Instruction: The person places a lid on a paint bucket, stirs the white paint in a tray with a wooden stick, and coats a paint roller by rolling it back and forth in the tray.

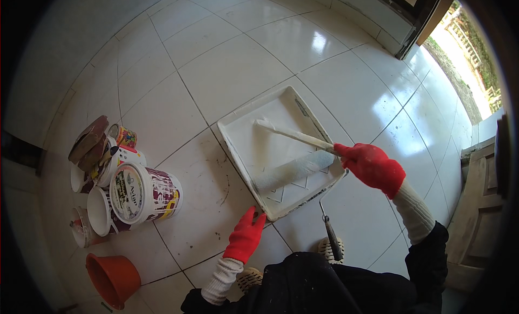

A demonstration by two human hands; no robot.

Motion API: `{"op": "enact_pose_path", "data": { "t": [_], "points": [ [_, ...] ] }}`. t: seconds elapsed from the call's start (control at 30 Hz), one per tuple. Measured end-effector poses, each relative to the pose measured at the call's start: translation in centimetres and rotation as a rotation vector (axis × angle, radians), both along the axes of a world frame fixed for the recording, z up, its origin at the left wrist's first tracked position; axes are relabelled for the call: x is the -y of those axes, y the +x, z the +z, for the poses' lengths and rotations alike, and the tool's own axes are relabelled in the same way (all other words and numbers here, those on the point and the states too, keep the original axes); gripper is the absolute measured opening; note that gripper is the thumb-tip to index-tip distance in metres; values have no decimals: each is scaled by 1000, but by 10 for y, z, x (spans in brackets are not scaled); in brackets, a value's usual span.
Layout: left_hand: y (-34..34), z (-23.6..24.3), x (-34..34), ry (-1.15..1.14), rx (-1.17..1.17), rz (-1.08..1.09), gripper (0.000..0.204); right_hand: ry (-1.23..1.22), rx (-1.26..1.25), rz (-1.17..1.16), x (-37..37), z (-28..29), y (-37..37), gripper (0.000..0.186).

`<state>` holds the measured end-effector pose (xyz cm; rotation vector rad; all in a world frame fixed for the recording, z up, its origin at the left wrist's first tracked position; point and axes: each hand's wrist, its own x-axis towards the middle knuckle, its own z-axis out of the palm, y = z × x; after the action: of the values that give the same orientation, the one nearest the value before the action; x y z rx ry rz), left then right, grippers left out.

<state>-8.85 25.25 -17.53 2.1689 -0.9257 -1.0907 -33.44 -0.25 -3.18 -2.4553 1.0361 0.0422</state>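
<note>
Stick [296, 135] clasped in right hand's [373, 166] curled fingers, slanting over tray [286, 113]; roller [292, 170] inside, by near edge; left hand [246, 237] half-spread at near-left corner, hold unclear.

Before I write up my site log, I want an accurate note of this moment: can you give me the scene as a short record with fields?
Left hand: red-gloved, fingers at the near corner of the paint tray
Right hand: red-gloved, closed on a pale stick that slants over the tray
Roller: lying across the near part of the tray
Roller handle: dark, outside the tray
Left side: printed white bucket among other containers; orange bucket nearer the person
Floor: glossy pale tiles
</note>
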Motion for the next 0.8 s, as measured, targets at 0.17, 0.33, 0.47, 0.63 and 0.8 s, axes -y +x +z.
{"op": "enact_pose_path", "data": {
  "t": [0.17, 0.33, 0.47, 0.63, 0.8],
  "points": [
    [-7, 2, 6, -50, -431, 182, 50, -33, -112, 5, -26, -2, 11, 44],
    [-6, 10, 18, 45, -416, 174, 52, -72, -175, -21, -17, -12, 4, 44],
    [-5, 16, 25, 97, -375, 148, 54, -46, -114, 5, -27, -5, 12, 41],
    [-1, 9, 27, 94, -429, 158, 53, -96, -130, -46, -12, -10, 0, 41],
    [-3, 9, 26, 111, -485, 186, 51, -27, -168, 25, -16, -20, 2, 45]
  ]
}}
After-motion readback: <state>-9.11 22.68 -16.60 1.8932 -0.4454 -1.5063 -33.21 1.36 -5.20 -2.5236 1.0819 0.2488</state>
